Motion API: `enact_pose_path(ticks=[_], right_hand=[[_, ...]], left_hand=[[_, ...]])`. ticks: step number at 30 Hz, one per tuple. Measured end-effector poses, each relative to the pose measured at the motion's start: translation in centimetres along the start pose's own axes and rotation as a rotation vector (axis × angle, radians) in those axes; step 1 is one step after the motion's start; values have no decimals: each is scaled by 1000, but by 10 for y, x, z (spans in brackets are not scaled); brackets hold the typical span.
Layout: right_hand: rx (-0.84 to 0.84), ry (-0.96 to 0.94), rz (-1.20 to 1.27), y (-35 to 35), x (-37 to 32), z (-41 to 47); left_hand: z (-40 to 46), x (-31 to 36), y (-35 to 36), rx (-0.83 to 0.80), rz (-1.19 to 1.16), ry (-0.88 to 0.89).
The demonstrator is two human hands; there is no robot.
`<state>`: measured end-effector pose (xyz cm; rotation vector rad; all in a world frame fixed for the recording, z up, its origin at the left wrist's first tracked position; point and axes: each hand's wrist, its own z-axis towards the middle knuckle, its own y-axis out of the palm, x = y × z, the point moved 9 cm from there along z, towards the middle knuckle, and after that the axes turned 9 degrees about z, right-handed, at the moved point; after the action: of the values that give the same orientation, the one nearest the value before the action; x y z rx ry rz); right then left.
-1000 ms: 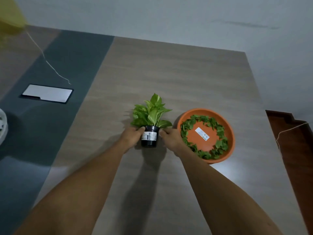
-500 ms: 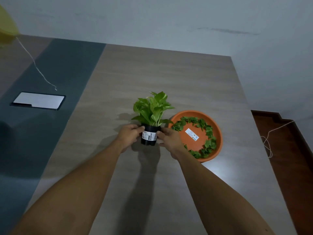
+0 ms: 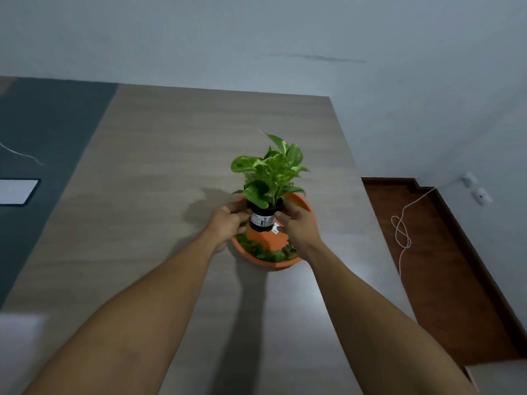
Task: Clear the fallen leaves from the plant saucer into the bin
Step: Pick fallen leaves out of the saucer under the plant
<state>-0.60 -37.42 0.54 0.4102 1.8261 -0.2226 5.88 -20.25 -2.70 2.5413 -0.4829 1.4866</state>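
Note:
A small green plant in a black pot [image 3: 261, 222] with a white label is gripped from both sides. My left hand [image 3: 226, 223] clasps its left wall, my right hand [image 3: 296, 223] its right wall. The pot is over the middle of the orange saucer [image 3: 272, 263]; whether it rests on it I cannot tell. Fallen green leaves [image 3: 266, 253] lie along the saucer's near rim; the far part is hidden behind the pot and hands. No bin is in view.
The wooden table [image 3: 171, 166] ends just right of the saucer, with brown floor [image 3: 445, 280] and a white cord [image 3: 402, 235] beyond. A dark strip with a white tablet [image 3: 17, 191] runs along the left. A wall stands behind.
Both hands have carried the potted plant from the table left of the saucer to above the saucer's middle. The view has shifted right.

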Motion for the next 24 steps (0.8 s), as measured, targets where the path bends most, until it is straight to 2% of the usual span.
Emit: enact_pose_path(ticks=[8,16,24], right_hand=[[28,60,95,-47,29,18],[28,68,53,-54,63,39],[51,82,35,-56,71,36]], left_hand=[[25,-29,46,11,-9,-59],[37,-53,52,89,-148,-94],[33,-63,50,156,-134,-132]])
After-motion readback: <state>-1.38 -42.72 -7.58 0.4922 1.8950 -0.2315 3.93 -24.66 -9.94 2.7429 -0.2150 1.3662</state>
